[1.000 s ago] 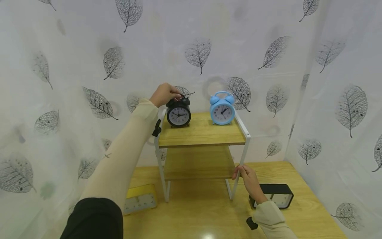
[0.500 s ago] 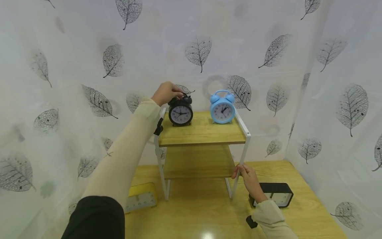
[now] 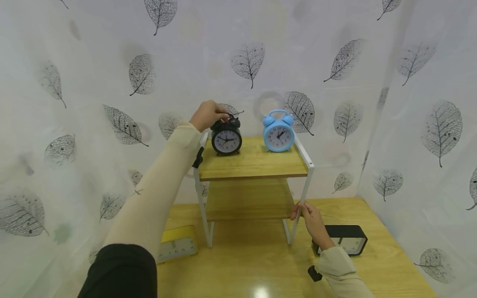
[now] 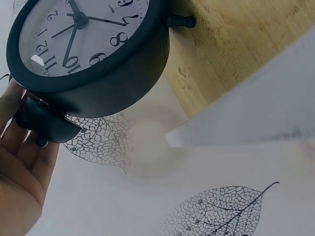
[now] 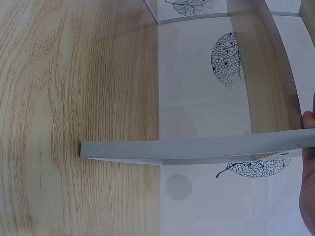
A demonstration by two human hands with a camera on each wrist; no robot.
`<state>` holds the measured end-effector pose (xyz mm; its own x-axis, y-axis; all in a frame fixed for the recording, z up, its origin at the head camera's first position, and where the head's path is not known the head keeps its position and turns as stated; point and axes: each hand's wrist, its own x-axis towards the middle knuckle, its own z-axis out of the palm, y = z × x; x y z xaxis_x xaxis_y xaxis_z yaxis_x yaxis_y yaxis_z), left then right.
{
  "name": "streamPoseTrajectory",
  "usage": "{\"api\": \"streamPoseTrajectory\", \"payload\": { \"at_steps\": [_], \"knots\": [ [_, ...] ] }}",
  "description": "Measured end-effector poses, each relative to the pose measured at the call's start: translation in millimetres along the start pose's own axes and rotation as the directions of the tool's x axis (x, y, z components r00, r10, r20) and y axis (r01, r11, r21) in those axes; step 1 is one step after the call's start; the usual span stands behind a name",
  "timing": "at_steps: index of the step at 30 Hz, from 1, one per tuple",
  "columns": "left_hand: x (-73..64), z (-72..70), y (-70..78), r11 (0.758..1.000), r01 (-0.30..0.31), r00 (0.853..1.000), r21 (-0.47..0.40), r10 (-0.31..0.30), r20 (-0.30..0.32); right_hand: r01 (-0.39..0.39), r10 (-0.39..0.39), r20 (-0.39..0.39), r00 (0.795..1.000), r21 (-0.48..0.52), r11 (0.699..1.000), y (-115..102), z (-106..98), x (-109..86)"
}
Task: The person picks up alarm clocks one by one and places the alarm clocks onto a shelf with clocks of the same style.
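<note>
A black twin-bell alarm clock stands at the left of the top board of a two-tier shelf. From above, my left hand holds it by its top, fingers around the bells and handle. The left wrist view shows the clock's dial upside down, with the left hand at its bells. At the shelf's right side my right hand grips the white front leg. Only part of the right hand shows at the right wrist view's edge, against the leg.
A light-blue twin-bell alarm clock stands on the top board's right side. On the table lie a yellow clock at left, partly behind my left sleeve, and a black rectangular clock behind my right wrist. Leaf-patterned curtain surrounds everything.
My left hand and the black alarm clock have shifted slightly to the right along the top board. My right hand keeps its grip on the leg. The head view has tilted down slightly.
</note>
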<state>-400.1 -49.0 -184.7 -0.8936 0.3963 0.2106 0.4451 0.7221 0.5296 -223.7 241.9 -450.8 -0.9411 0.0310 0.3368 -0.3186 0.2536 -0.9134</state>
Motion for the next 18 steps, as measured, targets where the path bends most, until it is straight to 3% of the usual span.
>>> {"api": "streamPoseTrajectory", "payload": {
  "at_steps": [10, 18],
  "knots": [
    [-0.5, 8.4, -2.4, 1.000, 0.001, 1.000, -0.027, -0.002, -0.008, 0.009, -0.009, -0.002, 1.000, -0.006, 1.000, -3.7, -2.4, -5.7],
    [2.9, 3.7, -1.4, 1.000, -0.008, 1.000, -0.001, 0.008, -0.013, 0.029, -0.029, 0.006, 1.000, -0.006, 1.000, 6.2, -1.7, 1.8]
  ]
}}
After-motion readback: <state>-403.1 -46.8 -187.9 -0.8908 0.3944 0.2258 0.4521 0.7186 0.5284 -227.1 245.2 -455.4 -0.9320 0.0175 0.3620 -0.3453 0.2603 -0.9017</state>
